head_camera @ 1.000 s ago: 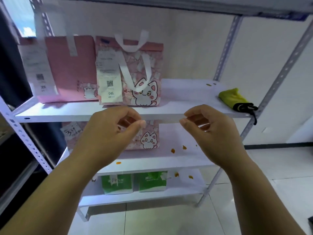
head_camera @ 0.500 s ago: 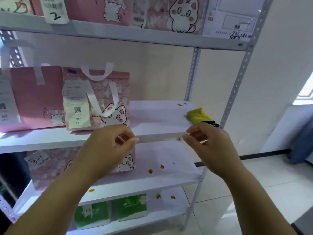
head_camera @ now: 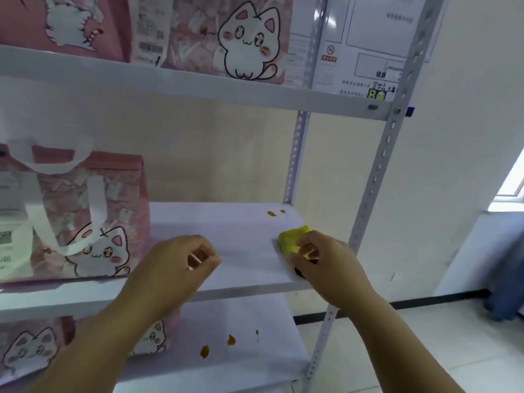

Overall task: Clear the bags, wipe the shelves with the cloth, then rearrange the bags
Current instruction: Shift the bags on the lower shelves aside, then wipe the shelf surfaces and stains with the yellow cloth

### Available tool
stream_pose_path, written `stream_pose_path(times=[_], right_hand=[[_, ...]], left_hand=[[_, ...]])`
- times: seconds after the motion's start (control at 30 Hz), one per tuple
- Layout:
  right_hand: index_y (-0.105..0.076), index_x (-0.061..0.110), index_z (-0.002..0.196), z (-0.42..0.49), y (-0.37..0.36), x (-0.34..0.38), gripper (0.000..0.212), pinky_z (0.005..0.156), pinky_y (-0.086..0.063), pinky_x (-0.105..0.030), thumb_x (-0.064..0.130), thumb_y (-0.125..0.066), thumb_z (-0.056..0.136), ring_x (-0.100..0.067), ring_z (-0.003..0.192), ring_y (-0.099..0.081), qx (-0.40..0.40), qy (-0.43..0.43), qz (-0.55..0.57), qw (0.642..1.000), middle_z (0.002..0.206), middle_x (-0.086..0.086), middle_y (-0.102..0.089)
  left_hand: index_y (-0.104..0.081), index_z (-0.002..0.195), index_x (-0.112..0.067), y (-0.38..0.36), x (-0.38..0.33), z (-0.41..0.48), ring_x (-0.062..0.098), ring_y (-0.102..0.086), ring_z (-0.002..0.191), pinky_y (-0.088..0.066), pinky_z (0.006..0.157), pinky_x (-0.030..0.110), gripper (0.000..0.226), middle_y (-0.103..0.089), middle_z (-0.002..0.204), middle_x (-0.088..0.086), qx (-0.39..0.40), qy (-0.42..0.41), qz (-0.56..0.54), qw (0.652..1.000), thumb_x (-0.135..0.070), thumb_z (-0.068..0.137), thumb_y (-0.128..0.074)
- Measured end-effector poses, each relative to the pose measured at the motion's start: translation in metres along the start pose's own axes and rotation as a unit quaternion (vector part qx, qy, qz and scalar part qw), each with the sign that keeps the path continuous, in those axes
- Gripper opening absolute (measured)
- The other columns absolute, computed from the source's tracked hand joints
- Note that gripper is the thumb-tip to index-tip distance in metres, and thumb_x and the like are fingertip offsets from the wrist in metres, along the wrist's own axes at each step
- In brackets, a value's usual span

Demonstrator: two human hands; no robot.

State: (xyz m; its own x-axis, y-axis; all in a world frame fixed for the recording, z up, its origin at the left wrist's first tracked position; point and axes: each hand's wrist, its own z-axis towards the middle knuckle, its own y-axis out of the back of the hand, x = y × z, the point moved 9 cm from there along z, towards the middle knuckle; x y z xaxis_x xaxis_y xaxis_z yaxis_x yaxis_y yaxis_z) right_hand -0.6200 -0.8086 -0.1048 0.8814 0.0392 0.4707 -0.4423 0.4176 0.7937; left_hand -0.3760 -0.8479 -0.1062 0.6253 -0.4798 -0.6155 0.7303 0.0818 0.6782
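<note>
Head view: right hand (head_camera: 326, 265) pinches crumpled yellow-green cloth (head_camera: 292, 239) on shelf (head_camera: 241, 231); left hand (head_camera: 175, 265) curled, empty.

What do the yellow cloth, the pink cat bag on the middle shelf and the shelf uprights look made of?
Yellow cloth: soft matte fabric, perhaps microfibre; it bunches under the right hand. Pink cat bag: likely non-woven fabric, faint sheen, floppy white strap handles. Uprights: painted metal, pale grey, punched with holes.
</note>
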Motion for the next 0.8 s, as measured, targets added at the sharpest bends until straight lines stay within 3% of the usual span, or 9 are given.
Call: stream_pose_path(times=[0.17,0.33,0.43,0.67,0.8], right_hand=[[-0.054,0.022,0.12,0.05,-0.03,-0.036,0.039,0.08,-0.047,-0.034,0.045,-0.054,0.088,-0.024,0.103,-0.054,0.04,-0.021,-0.066,0.997,0.116,0.0,-0.057],[-0.025,0.025,0.143,0.077,-0.075,-0.087,0.067,0.092,-0.04,-0.043,0.054,-0.046,0.086,-0.034,0.119,-0.038,0.122,-0.093,-0.164,0.974,0.138,-0.008,-0.038],[-0.013,0.032,0.146,0.082,-0.099,-0.111,0.078,0.098,-0.037,-0.049,0.063,-0.045,0.081,-0.038,0.122,-0.035,0.174,-0.156,-0.139,0.962,0.141,-0.01,-0.03],[-0.029,0.032,0.135,0.093,-0.125,-0.129,0.072,0.093,-0.031,-0.054,0.068,-0.043,0.075,-0.04,0.118,-0.037,0.208,-0.233,-0.172,0.934,0.13,-0.014,-0.037],[-0.026,0.029,0.137,0.097,-0.129,-0.127,0.06,0.09,-0.033,-0.053,0.053,-0.041,0.084,-0.039,0.114,-0.04,0.186,-0.26,-0.196,0.927,0.129,-0.014,-0.036]], left_hand=[[-0.063,0.075,-0.035,-0.02,0.005,0.036,-0.005,-0.058,0.07,-0.048,0.064,0.02,0.007,-0.064,0.076,-0.02,-0.001,0.021,0.011,1.0,-0.038,0.082,-0.064],[-0.062,0.075,-0.037,-0.046,0.015,0.053,-0.004,-0.059,0.071,-0.048,0.064,0.019,0.008,-0.064,0.077,-0.02,0.022,0.034,0.025,0.999,-0.041,0.082,-0.062],[-0.062,0.077,-0.036,-0.056,0.021,0.064,-0.002,-0.06,0.072,-0.052,0.068,0.024,0.007,-0.064,0.078,-0.02,0.037,0.039,0.026,0.998,-0.04,0.082,-0.062],[-0.062,0.078,-0.035,-0.073,0.035,0.067,0.0,-0.06,0.073,-0.053,0.069,0.026,0.006,-0.064,0.079,-0.018,0.058,0.051,0.028,0.997,-0.039,0.083,-0.062],[-0.062,0.078,-0.035,-0.071,0.04,0.066,0.0,-0.06,0.073,-0.052,0.069,0.025,0.006,-0.064,0.078,-0.018,0.057,0.049,0.025,0.997,-0.039,0.083,-0.062]])
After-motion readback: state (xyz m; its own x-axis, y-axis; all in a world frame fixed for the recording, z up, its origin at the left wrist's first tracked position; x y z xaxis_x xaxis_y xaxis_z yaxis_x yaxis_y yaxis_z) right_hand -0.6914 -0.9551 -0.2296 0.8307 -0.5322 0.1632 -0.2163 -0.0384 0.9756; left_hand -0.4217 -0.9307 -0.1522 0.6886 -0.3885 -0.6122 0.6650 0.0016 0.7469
